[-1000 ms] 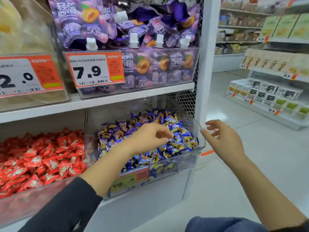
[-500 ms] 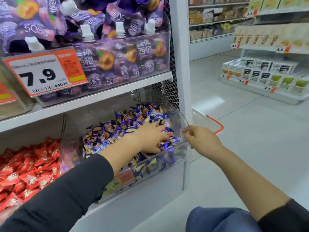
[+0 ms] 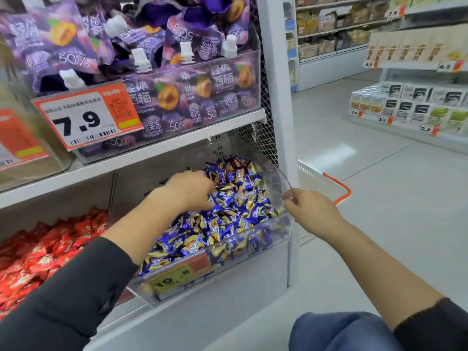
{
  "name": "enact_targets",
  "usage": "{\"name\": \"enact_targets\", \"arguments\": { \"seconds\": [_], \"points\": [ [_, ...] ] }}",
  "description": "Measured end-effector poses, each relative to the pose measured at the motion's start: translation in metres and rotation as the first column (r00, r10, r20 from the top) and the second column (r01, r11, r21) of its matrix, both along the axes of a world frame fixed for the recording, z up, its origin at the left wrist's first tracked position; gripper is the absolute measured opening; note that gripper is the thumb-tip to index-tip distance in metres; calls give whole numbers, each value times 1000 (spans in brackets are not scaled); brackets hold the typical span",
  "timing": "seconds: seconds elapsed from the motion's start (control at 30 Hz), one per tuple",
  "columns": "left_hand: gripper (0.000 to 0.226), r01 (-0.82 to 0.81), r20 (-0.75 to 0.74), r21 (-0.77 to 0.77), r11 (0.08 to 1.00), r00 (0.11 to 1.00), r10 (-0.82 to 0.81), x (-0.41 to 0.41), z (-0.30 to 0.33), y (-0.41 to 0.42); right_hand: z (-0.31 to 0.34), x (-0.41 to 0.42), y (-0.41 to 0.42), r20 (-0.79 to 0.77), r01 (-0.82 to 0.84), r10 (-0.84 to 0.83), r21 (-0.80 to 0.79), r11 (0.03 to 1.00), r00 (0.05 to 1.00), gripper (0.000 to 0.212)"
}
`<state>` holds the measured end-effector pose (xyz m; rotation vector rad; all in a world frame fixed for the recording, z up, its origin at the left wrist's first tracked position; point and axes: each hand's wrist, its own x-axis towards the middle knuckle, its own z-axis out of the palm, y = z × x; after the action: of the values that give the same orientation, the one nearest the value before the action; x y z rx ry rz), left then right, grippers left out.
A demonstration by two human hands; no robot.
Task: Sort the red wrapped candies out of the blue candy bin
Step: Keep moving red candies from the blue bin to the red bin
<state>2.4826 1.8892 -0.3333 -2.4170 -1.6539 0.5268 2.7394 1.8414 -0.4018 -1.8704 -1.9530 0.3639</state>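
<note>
The blue candy bin (image 3: 253, 245) is a clear plastic box on the lower shelf, heaped with blue wrapped candies (image 3: 235, 196) whose shiny wrappers carry yellow and orange patches. A yellow and orange price label (image 3: 177, 273) sits on its front wall, the digits partly blurred. No red piece can be made out among the blue ones. The red wrapped candies (image 3: 45, 247) fill the neighbouring bin to the left, cut off by the frame edge.

The left hand (image 3: 190, 190) reaches into the blue heap with its fingers curled down into the candies; they are hidden behind the knuckles, so whether they hold anything cannot be told. The right hand (image 3: 310, 211) pinches the curved clear rim at the bin's right side between thumb and fingers. Purple spouted pouches (image 3: 177, 46) crowd the shelf above.
</note>
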Motion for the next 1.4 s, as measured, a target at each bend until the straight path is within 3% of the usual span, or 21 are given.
{"name": "enact_targets", "arguments": {
  "seconds": [0.1, 0.17, 0.23, 0.33, 0.4, 0.5, 0.83, 0.9, 1.03, 1.1, 1.17, 1.27, 1.33, 1.4],
  "points": [
    [44, 288, 362, -163, 944, 907, -215, 51, -18, -9, 0, 0, 0, -4, -1, 1, -1, 1000, 1000, 30],
    [48, 360, 420, -298, 884, 881, -217, 74, -33, -8, -2, 0, -1, -20, -1, 1, 0, 1000, 1000, 30],
    [59, 410, 326, -322, 853, 894, -307, 86, -51, -2, -4, 0, 0, -44, -3, 3, 3, 1000, 999, 30],
    [66, 449, 67, -187, 874, 893, -445, 89, -67, 10, -5, 0, 0, -38, -14, 14, 2, 1000, 999, 30],
    [54, 422, -108, -83, 903, 897, -430, 83, -68, 18, -5, 1, 1, -37, -15, 15, 4, 1000, 999, 31],
    [55, 265, -296, -1, 964, 921, -253, 67, -63, 19, -5, 2, 0, -40, -25, 25, 4, 1000, 999, 32],
    [49, -96, 4, 111, 989, 995, 96, -8, -26, -4, -5, 1, 0, -22, -7, 6, -3, 1000, 1000, 31],
    [47, -172, 53, 52, 984, 984, 170, -21, -16, -9, -4, 0, -1, -29, -7, 7, -10, 1000, 1000, 31],
    [55, -281, -42, -98, 955, 960, 279, -37, 8, -19, -3, -1, -1, -33, -15, 14, -17, 1000, 999, 31],
    [46, -225, -4, -11, 974, 974, 225, -29, 10, -20, -3, -1, 0, -19, -14, 14, -22, 1000, 1000, 31],
    [39, -76, 145, 39, 996, 987, 70, -8, 0, -17, -2, -1, 0, -18, -11, 10, -27, 1000, 1000, 31],
    [49, 187, 324, -86, 979, 934, -151, 31, -30, -11, -1, -2, -1, -11, -9, 9, -15, 1000, 1000, 32],
    [69, 246, 254, -227, 942, 949, -186, 52, -51, -7, -1, -3, -3, -12, 2, -2, -4, 1000, 1000, 31],
    [77, 210, 115, -270, 940, 976, -186, 61, -66, 0, -1, -4, -3, 2, 9, -9, 11, 1000, 1000, 32]
  ]
}}
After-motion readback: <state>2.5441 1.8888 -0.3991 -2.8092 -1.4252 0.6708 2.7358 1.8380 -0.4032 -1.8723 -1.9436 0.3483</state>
